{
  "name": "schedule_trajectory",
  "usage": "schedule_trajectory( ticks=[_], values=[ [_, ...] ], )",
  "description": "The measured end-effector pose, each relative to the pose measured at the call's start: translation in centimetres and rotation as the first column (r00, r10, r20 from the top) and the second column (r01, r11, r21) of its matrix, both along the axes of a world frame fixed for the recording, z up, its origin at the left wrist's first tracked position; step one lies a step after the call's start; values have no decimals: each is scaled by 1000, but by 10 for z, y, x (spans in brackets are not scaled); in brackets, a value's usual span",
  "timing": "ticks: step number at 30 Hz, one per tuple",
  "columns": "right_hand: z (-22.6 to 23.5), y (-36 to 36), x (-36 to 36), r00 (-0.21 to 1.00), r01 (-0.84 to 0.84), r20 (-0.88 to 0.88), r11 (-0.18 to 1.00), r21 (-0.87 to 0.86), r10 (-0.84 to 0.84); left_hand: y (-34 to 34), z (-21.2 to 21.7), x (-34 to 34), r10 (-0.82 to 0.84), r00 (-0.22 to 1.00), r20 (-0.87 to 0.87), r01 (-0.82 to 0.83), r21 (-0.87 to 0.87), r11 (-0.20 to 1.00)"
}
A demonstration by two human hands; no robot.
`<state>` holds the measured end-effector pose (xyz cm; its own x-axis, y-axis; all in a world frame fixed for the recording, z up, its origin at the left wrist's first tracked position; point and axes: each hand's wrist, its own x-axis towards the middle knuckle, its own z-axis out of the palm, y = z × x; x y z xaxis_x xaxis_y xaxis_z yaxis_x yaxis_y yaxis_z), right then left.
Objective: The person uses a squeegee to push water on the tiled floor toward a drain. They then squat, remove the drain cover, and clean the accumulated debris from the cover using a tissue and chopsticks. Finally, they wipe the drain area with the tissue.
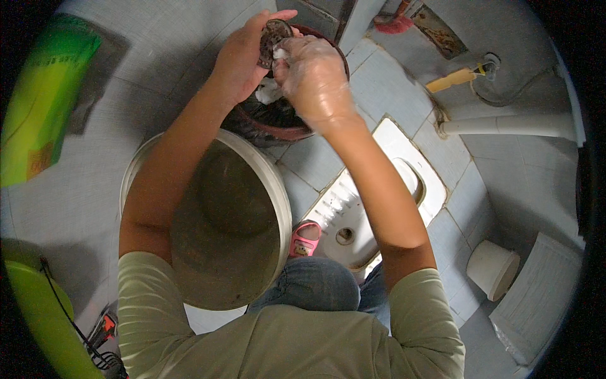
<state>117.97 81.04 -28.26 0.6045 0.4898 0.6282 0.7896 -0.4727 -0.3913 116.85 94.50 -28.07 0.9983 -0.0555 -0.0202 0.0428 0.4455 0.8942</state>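
Note:
Over a dark red bin [297, 132] lined with a black bag, my left hand [238, 63] grips a dirty, dark round drain cover [274, 35], its thumb side along the rim. My right hand [319, 79] wears a clear plastic glove. Its fingers are closed around a small white wad [278, 54] that looks like tissue, pressed against the cover's face. Crumpled white tissue [269, 91] lies lower, within the bin's mouth. The right fingertips are partly hidden by the hand itself.
A big pale bucket [282, 208] stands under my left forearm. To the right is a white squat toilet [334, 208]. A small white tub [489, 268], a yellow-handled brush [451, 80], a pipe [505, 126], a green-yellow bag [47, 95] and a green basin [38, 316] surround me.

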Motion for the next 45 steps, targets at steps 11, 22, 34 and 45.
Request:
schedule_trajectory(
  ticks=[11, 22, 34, 45],
  values=[
    [-4, 1, 0, 992, 115, -77, 976, 184, -102, -4, 1, -1, -5, 998, 58, 3, 41, 999],
    [-4, 12, -8, 974, 103, -208, 994, 43, -92, 0, -1, 1, 82, 997, -4, -82, 61, 995],
    [2, 11, -22, 951, 7, -310, 999, 32, 3, 5, -9, 4, 110, 991, -74, -107, 35, 994],
    [-3, -22, -7, -116, 473, -572, 552, 687, 812, 13, -11, 3, 63, 937, -343, -159, -260, 952]
  ],
)
